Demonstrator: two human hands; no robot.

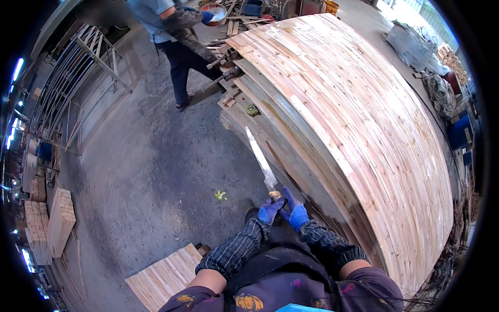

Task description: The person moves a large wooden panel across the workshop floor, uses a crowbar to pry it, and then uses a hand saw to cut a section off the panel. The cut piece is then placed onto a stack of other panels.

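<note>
A hand saw [261, 158] with a pale, toothed blade points away from me, its tip up and slightly left. Its handle sits in my blue-gloved left hand [270, 211], with the fingers closed round it. My right hand [295, 211], also in a blue glove, is pressed close beside the handle; its fingers are partly hidden, and whether they grip it I cannot tell. To the right of the saw is a big glued wood panel [358, 104], lying on a stack of boards [291, 138]. A yellow-green tape measure [252, 110] rests on the stack's ledge beyond the blade tip.
A co-worker [174, 47] stands at the far left of the panel, holding a bowl [213, 14]. Metal racks [83, 78] and stacked wood strips [61, 221] line the left side. A smaller panel [166, 275] lies at my lower left. Plastic-wrapped bags [413, 47] stand far right.
</note>
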